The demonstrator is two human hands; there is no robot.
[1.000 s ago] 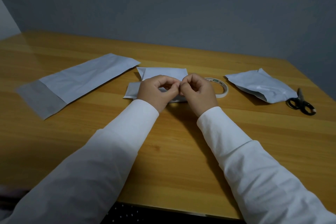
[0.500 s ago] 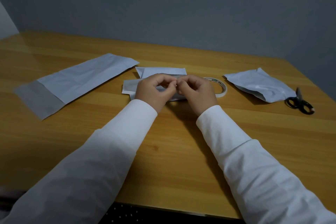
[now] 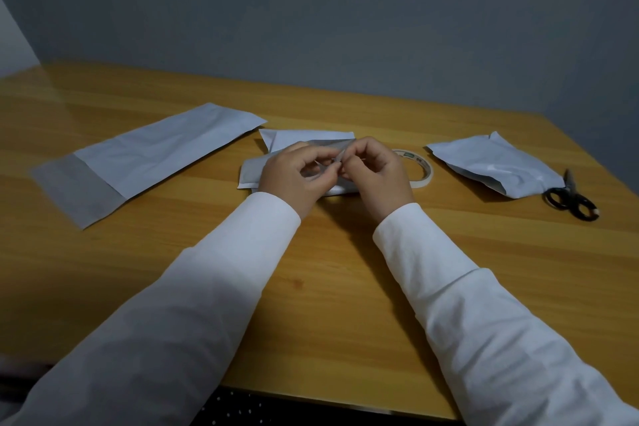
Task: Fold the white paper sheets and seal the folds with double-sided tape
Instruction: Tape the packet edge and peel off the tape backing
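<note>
Currently both hands meet fingertip to fingertip: left hand (image 3: 297, 178) and right hand (image 3: 375, 173) each pinch a small strip (image 3: 337, 161), likely tape backing, over the folded sheet (image 3: 252, 176) at table (image 3: 328, 253) center. Tape roll (image 3: 420, 171) at 3 o'clock of the hands. Crumpled folded piece (image 3: 494, 166) and scissors (image 3: 570, 199) farther at 3; long sheet (image 3: 145, 159) at 9 looks unsealed. Roughly midway.

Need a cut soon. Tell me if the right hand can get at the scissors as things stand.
Probably yes, but not at once. The scissors lie in the open at the table's right edge, with bare wood between them and the right hand. That hand's grip is busy pinching a small strip with the left hand.
</note>
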